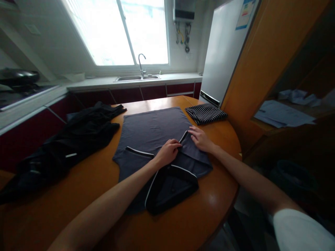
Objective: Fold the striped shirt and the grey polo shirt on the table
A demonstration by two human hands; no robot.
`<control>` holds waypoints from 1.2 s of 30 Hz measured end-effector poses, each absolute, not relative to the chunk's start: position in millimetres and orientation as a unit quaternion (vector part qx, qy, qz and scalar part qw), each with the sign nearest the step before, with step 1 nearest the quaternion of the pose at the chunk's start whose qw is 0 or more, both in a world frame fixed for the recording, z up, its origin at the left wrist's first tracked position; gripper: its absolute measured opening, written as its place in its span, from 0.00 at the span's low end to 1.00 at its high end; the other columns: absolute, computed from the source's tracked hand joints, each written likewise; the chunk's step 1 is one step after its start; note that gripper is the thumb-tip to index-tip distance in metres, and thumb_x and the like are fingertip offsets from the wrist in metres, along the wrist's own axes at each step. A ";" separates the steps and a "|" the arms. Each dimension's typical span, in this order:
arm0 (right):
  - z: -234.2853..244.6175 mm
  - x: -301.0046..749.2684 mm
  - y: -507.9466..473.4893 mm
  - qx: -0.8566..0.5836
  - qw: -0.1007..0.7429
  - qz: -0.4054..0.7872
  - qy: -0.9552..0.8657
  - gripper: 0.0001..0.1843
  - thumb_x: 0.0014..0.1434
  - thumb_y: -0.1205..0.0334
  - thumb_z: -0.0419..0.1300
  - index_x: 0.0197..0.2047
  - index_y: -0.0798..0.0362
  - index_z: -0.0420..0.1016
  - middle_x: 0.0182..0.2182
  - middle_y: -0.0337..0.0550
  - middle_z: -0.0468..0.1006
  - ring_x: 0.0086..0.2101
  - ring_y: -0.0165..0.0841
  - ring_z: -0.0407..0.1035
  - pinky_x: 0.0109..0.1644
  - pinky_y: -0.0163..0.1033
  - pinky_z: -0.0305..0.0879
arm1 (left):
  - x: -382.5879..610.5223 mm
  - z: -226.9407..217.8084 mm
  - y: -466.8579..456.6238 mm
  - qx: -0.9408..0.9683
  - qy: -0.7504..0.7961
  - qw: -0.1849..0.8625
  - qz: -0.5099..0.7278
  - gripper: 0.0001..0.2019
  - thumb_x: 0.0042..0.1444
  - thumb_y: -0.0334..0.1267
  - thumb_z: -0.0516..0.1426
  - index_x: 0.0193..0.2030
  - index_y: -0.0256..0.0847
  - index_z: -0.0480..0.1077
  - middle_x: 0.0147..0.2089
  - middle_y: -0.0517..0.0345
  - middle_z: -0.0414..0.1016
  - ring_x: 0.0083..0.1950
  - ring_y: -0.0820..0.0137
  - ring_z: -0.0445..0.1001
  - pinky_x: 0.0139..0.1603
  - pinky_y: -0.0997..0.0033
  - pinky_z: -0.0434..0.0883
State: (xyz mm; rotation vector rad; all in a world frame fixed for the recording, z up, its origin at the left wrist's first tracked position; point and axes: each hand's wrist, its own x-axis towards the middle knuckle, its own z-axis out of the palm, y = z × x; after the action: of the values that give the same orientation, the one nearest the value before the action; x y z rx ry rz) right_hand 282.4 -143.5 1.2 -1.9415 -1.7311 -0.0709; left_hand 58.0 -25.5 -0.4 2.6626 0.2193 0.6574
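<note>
A dark grey polo shirt (154, 125) lies spread on the wooden table, its black collar with white trim toward me. Both sleeves are folded inward across the body, their cuffs edged in black and white. My left hand (167, 153) is closed, pinching the inner end of the right-hand sleeve's cuff just above the collar. At the outer end of that same cuff, my right hand (201, 139) rests with its fingers stretched out over the fabric. Part of the placket is hidden under my left hand and forearm.
A folded black-and-white striped garment (205, 113) sits at the table's (220, 174) right back edge. Crumpled black clothing (75, 139) covers the left side. Beyond are a sink counter (99, 82), a fridge (225, 45) and, to the right, a shelf with papers (282, 113).
</note>
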 end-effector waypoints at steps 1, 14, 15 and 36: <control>0.1 273.9 -150.7 -0.706 0.232 0.000 -0.670 0.26 0.70 0.58 0.48 0.68 0.52 0.66 0.70 0.51 0.60 0.70 0.42 0.49 0.72 0.55 0.46 | 58.1 -1.1 -25.2 0.949 0.078 0.192 0.236 0.21 0.56 0.22 0.52 0.49 0.41 0.80 0.48 0.53 0.77 0.51 0.63 0.73 0.59 0.62 0.72; 13.0 256.4 -290.5 -0.607 0.177 0.054 -0.773 0.26 0.71 0.58 0.52 0.71 0.39 0.62 0.70 0.44 0.62 0.70 0.43 0.51 0.72 0.60 0.49 | 61.0 -5.7 -24.7 0.947 0.080 0.195 0.243 0.20 0.58 0.25 0.51 0.50 0.42 0.79 0.49 0.53 0.76 0.52 0.62 0.71 0.59 0.60 0.71; 11.3 255.7 -297.0 -0.610 0.202 0.032 -0.765 0.24 0.70 0.58 0.54 0.68 0.40 0.66 0.67 0.46 0.67 0.68 0.44 0.56 0.70 0.59 0.55 | 61.0 -6.1 -24.7 0.947 0.079 0.193 0.243 0.20 0.58 0.25 0.51 0.50 0.42 0.79 0.50 0.53 0.76 0.52 0.62 0.71 0.60 0.60 0.71; 31.8 238.3 -296.9 -0.594 0.106 -0.007 -0.797 0.08 0.69 0.62 0.55 0.41 0.49 0.75 0.40 0.45 0.76 0.45 0.39 0.66 0.54 0.47 0.58 | 59.0 0.5 -28.4 0.949 0.080 0.196 0.236 0.19 0.59 0.25 0.51 0.49 0.43 0.79 0.50 0.53 0.76 0.53 0.62 0.72 0.60 0.60 0.71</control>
State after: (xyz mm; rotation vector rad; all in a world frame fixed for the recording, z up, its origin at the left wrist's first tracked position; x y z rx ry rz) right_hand 238.3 -296.9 31.8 -1.7498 -2.3491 -0.0201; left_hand 59.0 -28.4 0.5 2.6577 0.2227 0.6600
